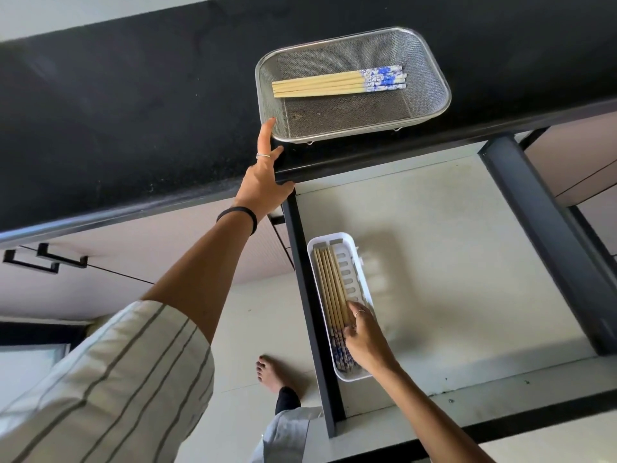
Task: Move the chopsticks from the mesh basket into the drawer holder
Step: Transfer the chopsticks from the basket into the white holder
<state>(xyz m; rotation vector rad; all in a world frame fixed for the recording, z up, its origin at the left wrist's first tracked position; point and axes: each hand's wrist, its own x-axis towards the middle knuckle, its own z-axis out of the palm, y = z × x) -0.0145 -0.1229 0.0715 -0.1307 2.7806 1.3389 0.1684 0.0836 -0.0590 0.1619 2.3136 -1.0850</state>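
Note:
A steel mesh basket sits on the black counter, holding several bamboo chopsticks with blue-and-white patterned ends. My left hand rests on the counter edge, fingers apart, one fingertip touching the basket's near-left corner. Below, in the open drawer, a white slotted holder contains several more chopsticks lying lengthwise. My right hand lies over the patterned ends of those chopsticks in the holder, fingers curled against them; whether it grips them is unclear.
The drawer is pulled out with dark metal side rails. The black counter stretches left. Cabinet handles show at lower left. A bare foot stands on the pale floor beside the drawer.

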